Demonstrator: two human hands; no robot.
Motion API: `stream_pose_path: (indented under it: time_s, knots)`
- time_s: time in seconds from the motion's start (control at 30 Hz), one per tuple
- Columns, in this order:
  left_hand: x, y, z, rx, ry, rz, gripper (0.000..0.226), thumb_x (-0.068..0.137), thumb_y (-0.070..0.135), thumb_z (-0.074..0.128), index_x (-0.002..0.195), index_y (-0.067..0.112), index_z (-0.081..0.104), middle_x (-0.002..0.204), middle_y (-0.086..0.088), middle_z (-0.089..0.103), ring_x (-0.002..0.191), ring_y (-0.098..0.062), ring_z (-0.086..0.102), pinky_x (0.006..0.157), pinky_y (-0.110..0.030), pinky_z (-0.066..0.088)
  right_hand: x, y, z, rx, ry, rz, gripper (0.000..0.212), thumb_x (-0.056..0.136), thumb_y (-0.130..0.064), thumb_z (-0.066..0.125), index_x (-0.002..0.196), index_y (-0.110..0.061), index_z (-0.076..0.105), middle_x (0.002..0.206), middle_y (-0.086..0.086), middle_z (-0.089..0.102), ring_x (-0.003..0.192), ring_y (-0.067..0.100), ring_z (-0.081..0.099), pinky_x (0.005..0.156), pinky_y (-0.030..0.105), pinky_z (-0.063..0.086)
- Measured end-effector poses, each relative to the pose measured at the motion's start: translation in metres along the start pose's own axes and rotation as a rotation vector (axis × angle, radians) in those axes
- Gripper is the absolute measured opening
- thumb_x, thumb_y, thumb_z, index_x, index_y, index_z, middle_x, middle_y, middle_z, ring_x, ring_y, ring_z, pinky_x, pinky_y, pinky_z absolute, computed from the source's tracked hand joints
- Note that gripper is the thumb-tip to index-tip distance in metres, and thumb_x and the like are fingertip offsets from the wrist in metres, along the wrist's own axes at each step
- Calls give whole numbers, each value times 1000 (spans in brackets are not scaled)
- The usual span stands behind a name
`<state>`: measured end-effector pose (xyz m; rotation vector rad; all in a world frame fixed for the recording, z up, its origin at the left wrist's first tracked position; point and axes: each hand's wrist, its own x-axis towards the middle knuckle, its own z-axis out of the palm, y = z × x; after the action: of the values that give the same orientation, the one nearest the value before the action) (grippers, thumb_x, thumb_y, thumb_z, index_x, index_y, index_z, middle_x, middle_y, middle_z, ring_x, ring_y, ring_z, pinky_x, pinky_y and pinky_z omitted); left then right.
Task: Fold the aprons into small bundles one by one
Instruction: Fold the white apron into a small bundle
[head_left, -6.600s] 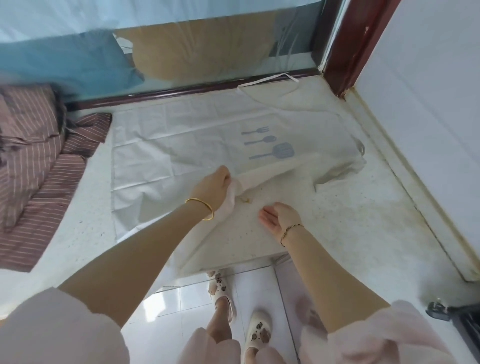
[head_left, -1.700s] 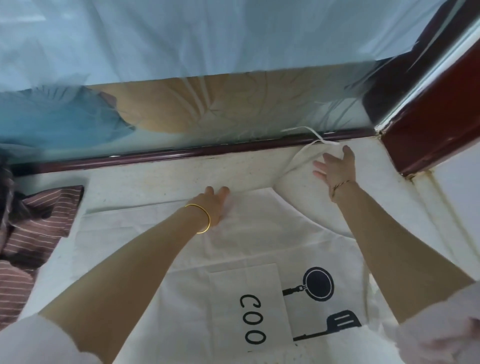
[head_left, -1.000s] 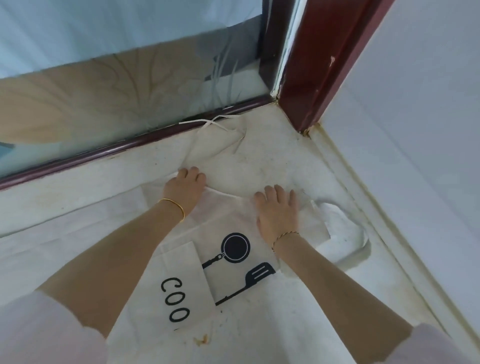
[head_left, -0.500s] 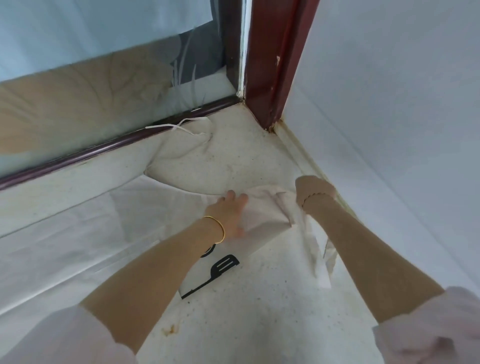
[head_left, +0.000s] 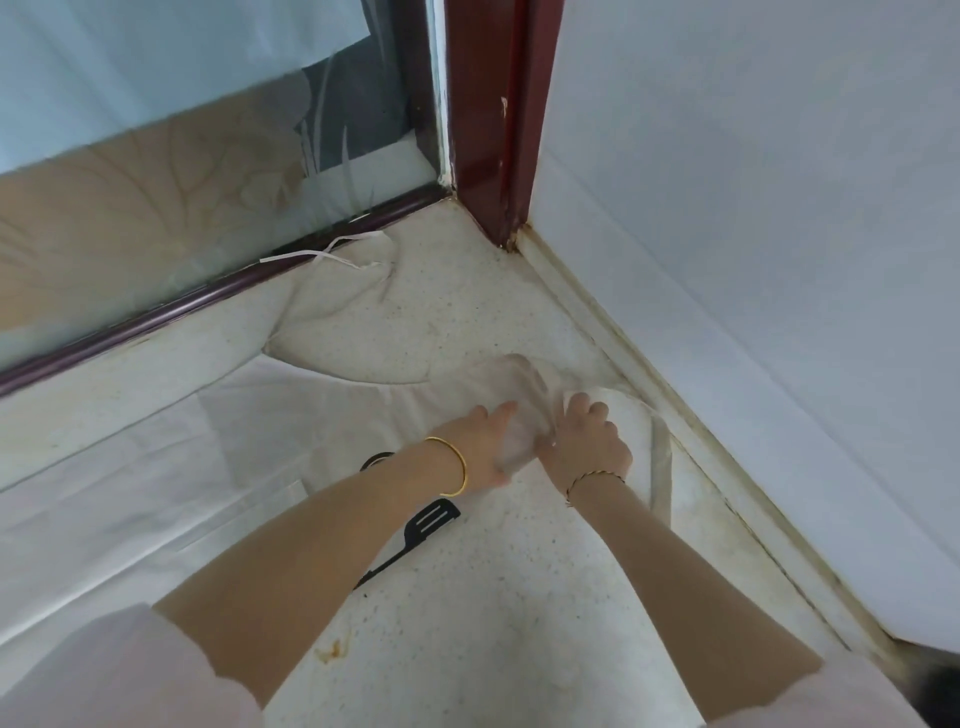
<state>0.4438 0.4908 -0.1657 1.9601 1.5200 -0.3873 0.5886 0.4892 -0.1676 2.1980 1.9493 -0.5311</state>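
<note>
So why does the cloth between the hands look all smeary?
In the head view, the fold of apron between the left hand and right hand is smeared, probably motion blur; the spatula print nearby is sharp. Same view: the door frame leans because the lens is wide-angle.

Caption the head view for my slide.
Left hand and right hand bunch the white apron near the wall.

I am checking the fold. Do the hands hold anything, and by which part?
The right hand grips the white apron by its bunched right end; the left hand seems to hold that bunch too.
</note>
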Motion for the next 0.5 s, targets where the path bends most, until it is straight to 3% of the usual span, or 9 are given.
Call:
stream_pose_path:
  time_s: [0.17,0.27,0.33,0.4,0.5]
  knots:
    - [4,23,13,58,79,48,78,87,27,60,146,14,11,122,-13,44,96,-33,59,73,-36,47,1,20,-2,-120,-11,-14,15,92,-18,47,106,-14,47,86,0,43,71,17,46,60,26,38]
    - [10,21,2,8,55,29,58,91,33,54,136,10,25,121,-14,46,100,-33,57,78,-37,45,22,37,-23,-25,22,81,18,93,-10,40,106,-15,52,82,0,56,67,18,55,60,27,44]
    - [17,21,-7,49,186,37,53,93,40,50,132,7,33,125,-12,43,108,-29,50,85,-36,46,30,40,-34,142,79,100,21,92,-5,37,107,-11,50,96,7,56,65,21,54,55,29,44]
    - [25,22,-14,124,360,49,52,94,33,51,134,6,32,132,-14,36,116,-28,41,91,-33,45,32,37,-40,202,140,50,24,91,-3,40,114,-8,44,112,12,47,57,20,48,50,29,41]
    - [33,25,-20,70,342,0,54,92,27,55,135,5,31,132,-16,31,116,-29,40,93,-33,43,36,30,-37,91,54,-51,43,90,-20,52,128,-10,34,127,10,35,63,23,53,48,30,41]
